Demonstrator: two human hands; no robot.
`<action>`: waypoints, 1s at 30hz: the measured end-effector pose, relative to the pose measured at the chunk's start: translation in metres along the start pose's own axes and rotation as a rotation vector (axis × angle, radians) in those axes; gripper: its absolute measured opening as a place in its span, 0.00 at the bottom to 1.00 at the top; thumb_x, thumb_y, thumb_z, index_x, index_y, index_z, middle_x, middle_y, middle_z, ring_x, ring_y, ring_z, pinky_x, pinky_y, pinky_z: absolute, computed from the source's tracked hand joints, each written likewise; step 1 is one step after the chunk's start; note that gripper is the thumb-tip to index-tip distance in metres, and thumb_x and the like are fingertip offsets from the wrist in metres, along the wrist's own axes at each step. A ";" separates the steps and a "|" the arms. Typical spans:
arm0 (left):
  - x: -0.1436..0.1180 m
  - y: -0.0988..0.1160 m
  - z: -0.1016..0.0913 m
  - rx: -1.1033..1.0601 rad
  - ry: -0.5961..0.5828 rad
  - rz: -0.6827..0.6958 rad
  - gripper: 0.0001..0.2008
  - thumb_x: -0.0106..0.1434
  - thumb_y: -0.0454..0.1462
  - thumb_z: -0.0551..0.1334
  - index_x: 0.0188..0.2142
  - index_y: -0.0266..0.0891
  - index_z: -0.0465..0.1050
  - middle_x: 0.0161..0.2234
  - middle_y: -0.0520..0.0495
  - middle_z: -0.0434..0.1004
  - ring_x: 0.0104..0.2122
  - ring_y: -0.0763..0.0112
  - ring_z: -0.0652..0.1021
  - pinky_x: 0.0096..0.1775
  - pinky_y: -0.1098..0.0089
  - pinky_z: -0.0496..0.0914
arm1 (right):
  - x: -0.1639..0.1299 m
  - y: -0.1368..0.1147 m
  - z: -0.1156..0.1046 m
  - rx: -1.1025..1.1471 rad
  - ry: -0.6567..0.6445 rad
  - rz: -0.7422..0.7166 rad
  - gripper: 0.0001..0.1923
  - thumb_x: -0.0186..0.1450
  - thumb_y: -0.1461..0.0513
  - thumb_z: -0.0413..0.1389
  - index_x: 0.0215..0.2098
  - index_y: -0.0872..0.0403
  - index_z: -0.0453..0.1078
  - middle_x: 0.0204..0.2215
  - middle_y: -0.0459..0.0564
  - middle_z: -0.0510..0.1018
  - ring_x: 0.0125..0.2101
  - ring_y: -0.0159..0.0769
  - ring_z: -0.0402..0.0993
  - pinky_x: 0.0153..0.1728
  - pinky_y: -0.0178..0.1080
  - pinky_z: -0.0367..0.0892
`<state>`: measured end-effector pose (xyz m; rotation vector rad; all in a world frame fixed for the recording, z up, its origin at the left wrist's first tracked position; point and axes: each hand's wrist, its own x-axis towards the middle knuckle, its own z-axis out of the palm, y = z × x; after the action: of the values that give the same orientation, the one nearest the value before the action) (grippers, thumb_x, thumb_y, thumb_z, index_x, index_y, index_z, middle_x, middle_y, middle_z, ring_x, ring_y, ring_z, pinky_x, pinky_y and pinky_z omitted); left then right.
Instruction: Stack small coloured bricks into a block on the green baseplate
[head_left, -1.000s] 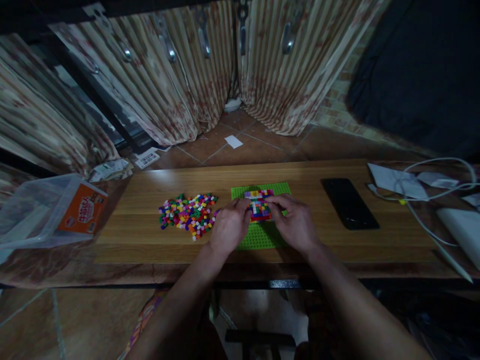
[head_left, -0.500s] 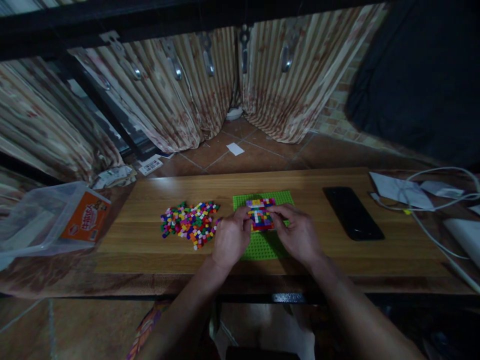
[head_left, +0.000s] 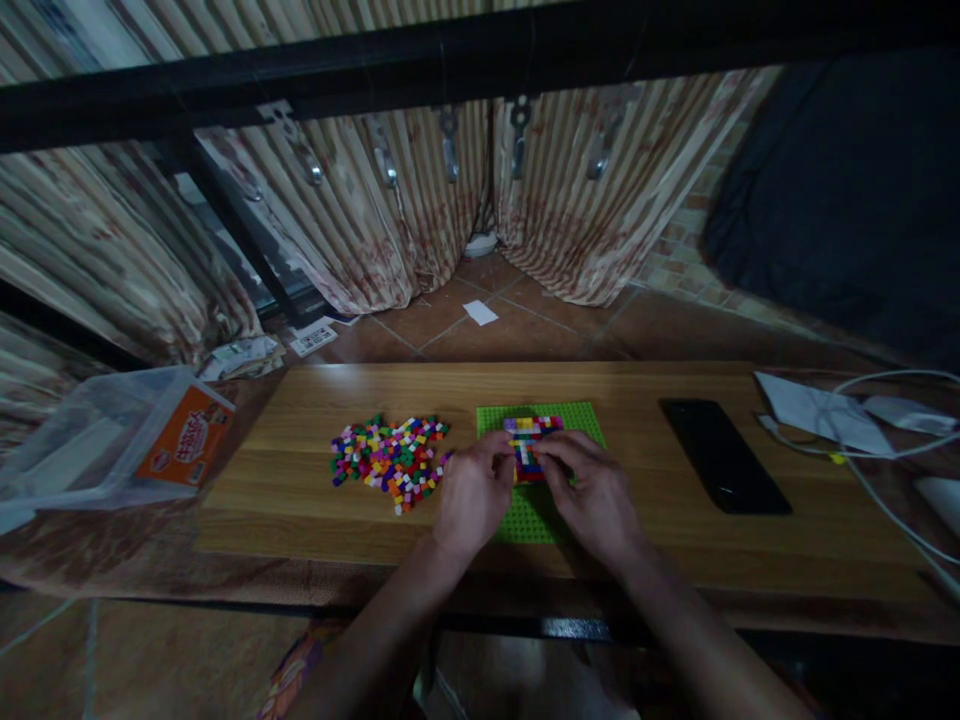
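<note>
A green studded baseplate point(head_left: 525, 522) lies on the wooden board, partly covered by both hands. On it sits a block of many-coloured toy bricks point(head_left: 534, 426), its top rows and middle showing between my fingers. My left hand point(head_left: 472, 497) is at the block's left side, thumb and index finger pinched together. From the right, my right hand point(head_left: 595, 492) reaches over the block with its fingers also pinched. Anything small between the fingertips is hidden in either hand. Left of the baseplate spreads a pile of loose small bricks point(head_left: 394, 457) in mixed colours.
A black phone point(head_left: 724, 455) lies on the right of the wooden board point(head_left: 255, 500). Beyond it are white cables point(head_left: 874, 478) and a white paper point(head_left: 817, 410). A clear plastic tub point(head_left: 97, 430) with an orange label stands off the left end. Curtains hang behind.
The whole view has shifted, so the board sits slightly lower and further right. My right fingers have moved inward over the block, closer to the left hand's fingertips.
</note>
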<state>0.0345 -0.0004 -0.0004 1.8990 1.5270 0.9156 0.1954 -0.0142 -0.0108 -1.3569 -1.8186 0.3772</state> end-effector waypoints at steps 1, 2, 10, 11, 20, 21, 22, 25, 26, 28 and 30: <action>0.000 0.000 -0.001 -0.010 0.019 -0.009 0.10 0.62 0.31 0.58 0.42 0.40 0.75 0.40 0.48 0.82 0.38 0.67 0.81 0.43 0.68 0.74 | 0.000 0.000 0.001 -0.012 0.005 -0.005 0.10 0.66 0.64 0.51 0.39 0.49 0.74 0.39 0.50 0.78 0.42 0.41 0.74 0.46 0.46 0.70; 0.000 -0.001 -0.002 -0.011 0.039 -0.019 0.10 0.62 0.31 0.58 0.42 0.40 0.75 0.40 0.47 0.83 0.37 0.67 0.81 0.42 0.68 0.74 | -0.001 0.000 0.003 -0.027 0.012 -0.008 0.10 0.66 0.64 0.51 0.39 0.49 0.74 0.40 0.50 0.78 0.43 0.42 0.74 0.46 0.46 0.69; 0.002 -0.003 -0.010 0.026 0.053 -0.075 0.14 0.61 0.29 0.56 0.44 0.38 0.73 0.38 0.45 0.82 0.36 0.66 0.81 0.41 0.67 0.74 | -0.002 -0.011 0.020 -0.203 0.070 -0.040 0.11 0.65 0.59 0.55 0.45 0.50 0.73 0.47 0.54 0.74 0.47 0.49 0.68 0.47 0.51 0.65; 0.002 -0.003 -0.009 0.026 0.043 -0.084 0.14 0.61 0.29 0.56 0.45 0.38 0.73 0.38 0.45 0.82 0.36 0.66 0.81 0.41 0.67 0.74 | -0.001 -0.012 0.023 -0.224 0.073 -0.036 0.12 0.65 0.59 0.54 0.45 0.51 0.72 0.47 0.55 0.74 0.47 0.49 0.67 0.46 0.51 0.64; -0.002 -0.001 -0.004 0.041 -0.068 -0.143 0.12 0.61 0.30 0.56 0.42 0.39 0.74 0.39 0.46 0.82 0.37 0.67 0.80 0.42 0.68 0.73 | 0.001 -0.009 0.036 -0.370 0.106 -0.033 0.10 0.65 0.59 0.55 0.43 0.52 0.72 0.45 0.53 0.75 0.45 0.46 0.66 0.45 0.47 0.60; -0.002 -0.001 -0.004 0.049 -0.073 -0.146 0.12 0.62 0.30 0.56 0.42 0.39 0.74 0.39 0.46 0.82 0.37 0.66 0.80 0.43 0.68 0.72 | 0.001 -0.008 0.037 -0.385 0.107 -0.047 0.10 0.65 0.59 0.55 0.44 0.52 0.72 0.45 0.53 0.75 0.45 0.46 0.66 0.45 0.47 0.60; -0.002 0.000 -0.004 0.054 -0.080 -0.146 0.12 0.62 0.30 0.55 0.41 0.39 0.75 0.39 0.46 0.82 0.38 0.66 0.80 0.43 0.67 0.72 | 0.002 -0.008 0.037 -0.395 0.108 -0.060 0.11 0.65 0.59 0.55 0.44 0.52 0.72 0.46 0.52 0.76 0.44 0.46 0.66 0.45 0.47 0.59; -0.003 0.000 -0.004 0.047 -0.103 -0.138 0.13 0.63 0.30 0.54 0.41 0.39 0.75 0.38 0.46 0.82 0.38 0.66 0.80 0.43 0.67 0.72 | 0.002 -0.007 0.038 -0.398 0.114 -0.081 0.11 0.65 0.59 0.56 0.44 0.52 0.72 0.45 0.52 0.76 0.44 0.45 0.67 0.44 0.46 0.59; -0.003 0.000 -0.004 0.041 -0.107 -0.138 0.13 0.63 0.30 0.54 0.41 0.39 0.76 0.38 0.46 0.82 0.38 0.66 0.80 0.43 0.68 0.72 | 0.002 -0.007 0.038 -0.394 0.115 -0.082 0.10 0.65 0.59 0.56 0.44 0.52 0.72 0.45 0.51 0.77 0.44 0.45 0.67 0.44 0.45 0.59; -0.003 -0.001 -0.004 0.028 -0.113 -0.140 0.13 0.63 0.30 0.54 0.41 0.39 0.76 0.38 0.47 0.82 0.39 0.66 0.80 0.43 0.69 0.71 | 0.003 -0.008 0.037 -0.390 0.116 -0.088 0.10 0.65 0.60 0.56 0.43 0.52 0.73 0.44 0.51 0.77 0.44 0.44 0.68 0.44 0.45 0.59; -0.003 -0.001 -0.004 0.012 -0.118 -0.143 0.13 0.62 0.29 0.55 0.41 0.40 0.75 0.38 0.47 0.82 0.39 0.67 0.80 0.43 0.69 0.71 | 0.003 -0.008 0.036 -0.392 0.112 -0.099 0.09 0.65 0.61 0.56 0.42 0.52 0.73 0.44 0.51 0.77 0.43 0.44 0.68 0.45 0.45 0.60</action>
<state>0.0304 -0.0035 0.0002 1.7931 1.5773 0.7197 0.1622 -0.0068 -0.0268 -1.5052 -1.9212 -0.1147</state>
